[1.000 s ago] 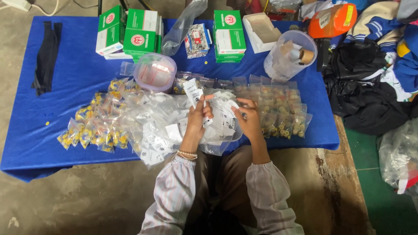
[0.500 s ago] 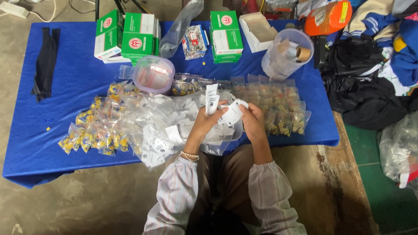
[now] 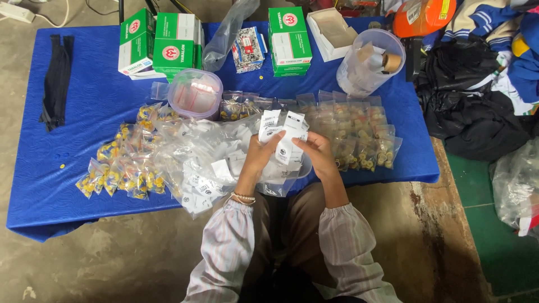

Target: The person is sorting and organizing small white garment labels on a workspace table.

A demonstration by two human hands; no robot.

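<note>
Both hands are raised over the front edge of a blue table (image 3: 67, 185). My left hand (image 3: 259, 155) and my right hand (image 3: 319, 154) together hold a small fan of white printed paper tags (image 3: 284, 133), fingers closed on them from each side. Beneath the hands lies a heap of clear plastic bags (image 3: 208, 163) with more white tags inside. Left of it sit several small bags of yellow pieces (image 3: 124, 164). To the right lie rows of small clear bags of mixed small parts (image 3: 359, 134).
Green and white boxes (image 3: 163, 42) and another (image 3: 289, 39) stand at the back. A lidded clear tub (image 3: 195, 93), a clear bucket (image 3: 368, 62), an open white box (image 3: 332, 31), a black strap (image 3: 56, 78). Dark clothing (image 3: 477, 106) is piled to the right on the floor.
The hands have spread the white tags into a wider fan and shifted slightly right; the plastic bag held earlier now lies below the hands.
</note>
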